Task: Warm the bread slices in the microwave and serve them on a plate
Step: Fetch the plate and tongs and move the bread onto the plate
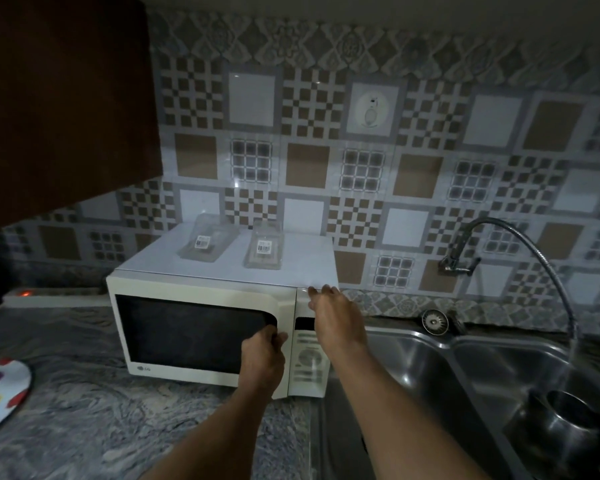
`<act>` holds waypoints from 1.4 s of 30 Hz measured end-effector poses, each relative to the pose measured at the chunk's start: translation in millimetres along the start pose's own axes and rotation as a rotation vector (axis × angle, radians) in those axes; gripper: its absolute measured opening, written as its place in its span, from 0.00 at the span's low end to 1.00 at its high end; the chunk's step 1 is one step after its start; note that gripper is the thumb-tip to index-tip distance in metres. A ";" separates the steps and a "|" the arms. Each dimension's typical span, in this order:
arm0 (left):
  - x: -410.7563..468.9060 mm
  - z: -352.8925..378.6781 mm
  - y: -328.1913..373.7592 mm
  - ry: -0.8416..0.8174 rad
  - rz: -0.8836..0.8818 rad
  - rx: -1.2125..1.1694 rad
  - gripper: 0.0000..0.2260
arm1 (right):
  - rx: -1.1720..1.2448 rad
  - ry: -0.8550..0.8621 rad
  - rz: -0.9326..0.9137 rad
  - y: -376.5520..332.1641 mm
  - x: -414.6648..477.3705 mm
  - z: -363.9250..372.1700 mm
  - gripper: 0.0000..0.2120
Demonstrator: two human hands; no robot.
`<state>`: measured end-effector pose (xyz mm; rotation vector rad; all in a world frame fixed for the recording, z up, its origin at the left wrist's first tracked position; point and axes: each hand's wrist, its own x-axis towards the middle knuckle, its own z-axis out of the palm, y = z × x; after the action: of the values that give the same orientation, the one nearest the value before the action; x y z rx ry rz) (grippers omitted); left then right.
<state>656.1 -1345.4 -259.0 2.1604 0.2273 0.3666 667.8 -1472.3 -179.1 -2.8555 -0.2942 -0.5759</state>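
Risk: cream boxy microwave (201, 289) sliding forward under door tug
Left hand (262, 355): curled round door edge (280, 308)
Right hand (336, 317): flat, bracing top-right corner

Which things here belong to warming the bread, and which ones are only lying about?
Job: microwave, spotted plate, left hand, right hand.
Lying about: left clear pack, right clear pack, steel pot, faucet.

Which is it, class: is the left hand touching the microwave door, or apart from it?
Touching. The head view shows the left hand with its fingers curled into the handle recess of the microwave door.
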 end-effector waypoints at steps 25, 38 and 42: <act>-26.7 -52.1 6.0 0.176 0.164 0.315 0.05 | -0.009 -0.117 -0.025 4.4 -0.9 -6.5 0.33; -22.1 -82.4 38.7 -0.111 0.231 0.512 0.22 | 0.037 -0.281 -0.075 8.7 3.1 -24.4 0.21; -47.3 -99.5 42.1 -0.049 0.235 0.382 0.19 | 0.016 -0.305 -0.107 -0.3 1.1 -25.2 0.15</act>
<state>578.7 -1307.5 -178.4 2.5797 0.0141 0.4300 659.8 -1478.0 -155.9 -2.9198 -0.5010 -0.1511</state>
